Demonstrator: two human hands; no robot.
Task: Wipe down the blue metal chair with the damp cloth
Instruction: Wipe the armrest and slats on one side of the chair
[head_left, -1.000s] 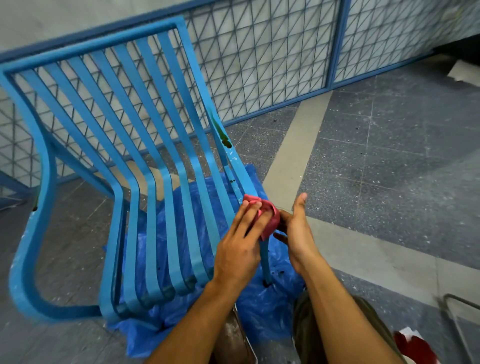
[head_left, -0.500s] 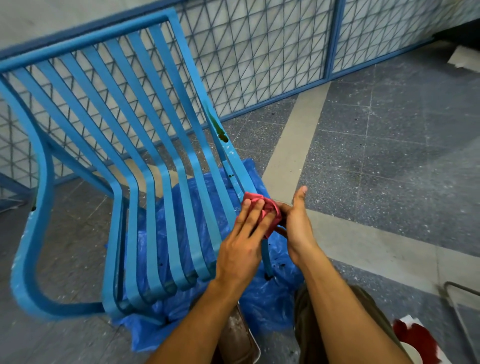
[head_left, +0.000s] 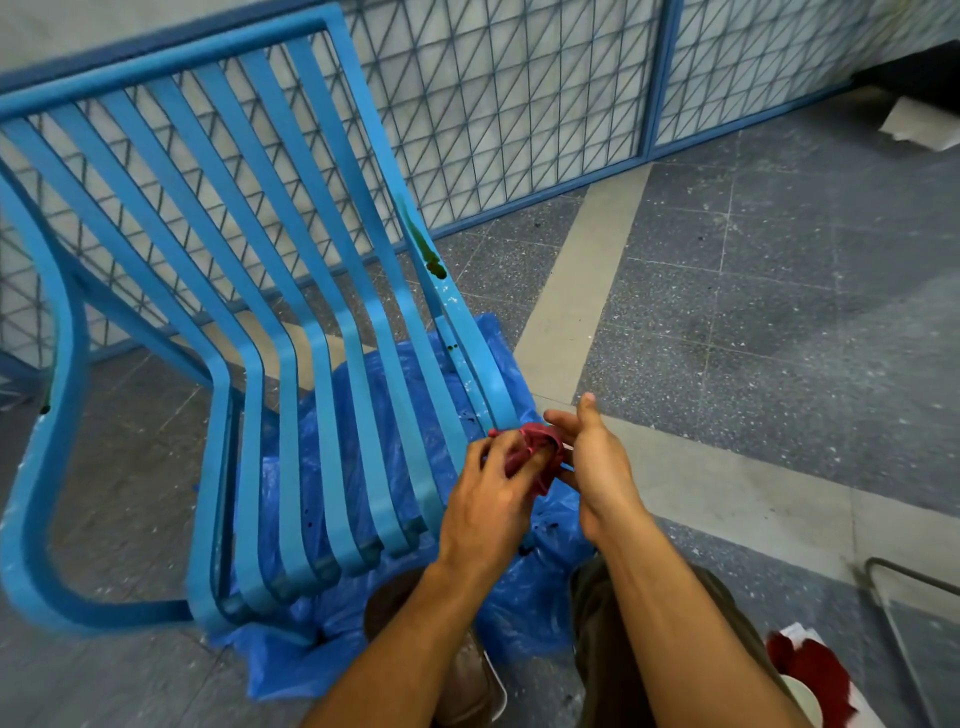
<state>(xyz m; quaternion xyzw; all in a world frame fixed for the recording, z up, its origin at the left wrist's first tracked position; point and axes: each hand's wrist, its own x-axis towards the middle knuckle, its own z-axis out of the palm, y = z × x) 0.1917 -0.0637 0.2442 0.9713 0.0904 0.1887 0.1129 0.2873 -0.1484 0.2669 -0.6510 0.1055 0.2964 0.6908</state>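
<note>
Chair (head_left: 291, 332): blue slats, on blue sheet (head_left: 519, 613). Cloth (head_left: 537, 452): red, bunched at seat's right edge, gripped by left hand (head_left: 488, 514); right hand (head_left: 597, 462) open beside it.

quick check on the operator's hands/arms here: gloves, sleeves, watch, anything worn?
Nothing worn. The left hand and right hand are both bare, with no gloves, rings or tape visible on the fingers. Both forearms are bare as far as the frame's lower edge: no sleeve cuffs, no watch or wristband. No markings visible on either arm.
</note>
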